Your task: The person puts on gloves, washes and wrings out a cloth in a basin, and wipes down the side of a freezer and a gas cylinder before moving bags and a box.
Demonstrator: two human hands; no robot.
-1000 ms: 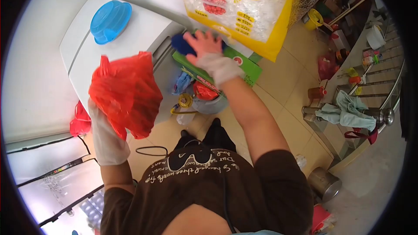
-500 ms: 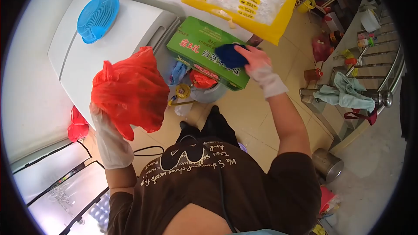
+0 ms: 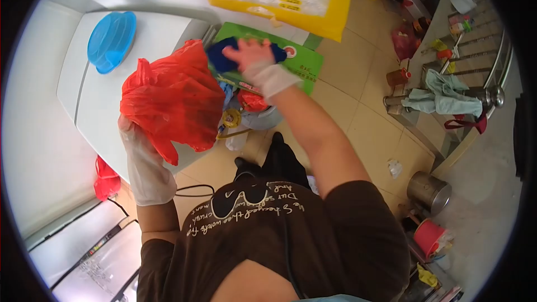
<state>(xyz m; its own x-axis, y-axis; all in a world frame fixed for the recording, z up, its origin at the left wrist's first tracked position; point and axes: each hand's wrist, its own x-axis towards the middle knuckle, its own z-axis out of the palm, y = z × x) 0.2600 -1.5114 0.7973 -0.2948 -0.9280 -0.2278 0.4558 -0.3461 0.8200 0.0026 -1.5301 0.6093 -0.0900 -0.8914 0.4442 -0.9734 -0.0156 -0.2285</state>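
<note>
My left hand [image 3: 140, 154], in a translucent white glove, holds up a red plastic bag [image 3: 170, 98]; its fingers are largely hidden behind the bag. My right hand [image 3: 254, 59], gloved too and slightly smeared by motion, presses a dark blue cloth [image 3: 224, 55] onto the top of a green cardboard box [image 3: 305, 62] with printed lettering. The cloth lies bunched under the palm and sticks out on both sides of the fingers. Below the box, a yellow gas regulator [image 3: 231, 117] and another red bag [image 3: 253, 100] show in part.
A white refrigerator [image 3: 159, 31] lies to the left with a blue plastic basket [image 3: 112, 42] on it. Beyond the box stands a large yellow-edged bag [image 3: 319, 8]. On the right are a metal railing [image 3: 486, 98] with a pale cloth [image 3: 442, 94] and a metal pot [image 3: 429, 193].
My right hand has slid the blue cloth leftward across the box, from its right part to its left end. The red bag stays in my left hand. The view has shifted slightly.
</note>
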